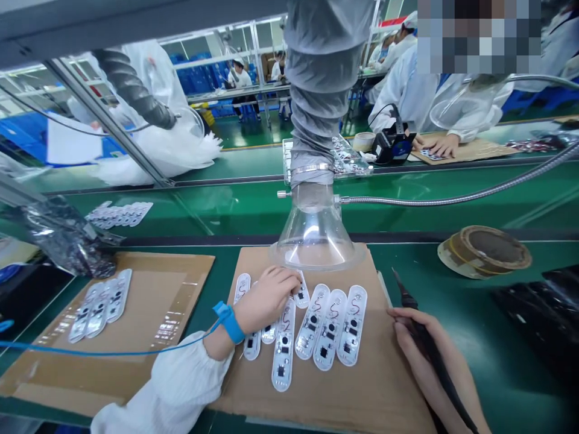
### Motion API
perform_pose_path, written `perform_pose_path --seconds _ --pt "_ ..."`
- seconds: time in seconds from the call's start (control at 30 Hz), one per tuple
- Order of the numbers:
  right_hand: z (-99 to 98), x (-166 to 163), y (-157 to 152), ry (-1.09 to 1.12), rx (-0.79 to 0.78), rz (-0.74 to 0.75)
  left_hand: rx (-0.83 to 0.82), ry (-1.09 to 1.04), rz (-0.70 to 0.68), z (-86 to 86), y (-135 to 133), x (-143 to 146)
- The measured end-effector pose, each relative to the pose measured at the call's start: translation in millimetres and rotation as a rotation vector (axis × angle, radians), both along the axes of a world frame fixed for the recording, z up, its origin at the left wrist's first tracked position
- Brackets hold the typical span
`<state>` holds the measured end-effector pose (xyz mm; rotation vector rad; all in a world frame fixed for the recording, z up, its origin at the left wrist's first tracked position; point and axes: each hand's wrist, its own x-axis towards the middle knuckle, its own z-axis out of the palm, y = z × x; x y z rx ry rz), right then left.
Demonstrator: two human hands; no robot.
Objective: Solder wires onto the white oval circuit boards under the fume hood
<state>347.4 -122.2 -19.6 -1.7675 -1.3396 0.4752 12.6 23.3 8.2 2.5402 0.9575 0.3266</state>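
Observation:
My left hand (266, 298), with a blue wrist strap (230, 321) and its blue cord, rests curled on a row of several white elongated circuit boards (332, 328) on a cardboard sheet (362, 386). Its fingertips press one board (301, 295) near the row's middle. My right hand (418, 343) grips a dark pen-like soldering iron (409, 301), tip raised off the cardboard to the right of the boards. A clear fume funnel (314, 238) on a grey hose hangs just behind the boards.
A second cardboard (149, 325) at left carries three more boards (100, 304), with a crumpled silver bag (63, 232) behind. A brown tape roll (484, 250) lies at right beside a black bag (547, 319). Across the green conveyor (226, 208), a white-coated person works.

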Motion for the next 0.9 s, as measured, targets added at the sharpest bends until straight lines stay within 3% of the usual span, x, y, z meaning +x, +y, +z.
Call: perform_pose_path --seconds 0.17,0.4,0.57,0.73,0.9 --pt "-7.1 1 0 -0.015 0.055 0.023 -0.027 -0.067 -0.105 6.2 -19 -9" --pt "-1.6 -5 3 -0.025 0.126 0.063 -0.184 -0.122 -0.083 23.4 -87 -47" --pt "0.4 -6 2 -0.067 0.157 0.088 -0.231 0.01 -0.192 13.9 -115 -65" --pt "-5.1 -8 3 -0.158 0.239 0.157 -0.076 0.046 -0.134 -4.6 -112 -76" --pt "-6.2 -24 4 -0.16 0.261 0.23 0.027 0.093 -0.077 -9.8 -85 -65"
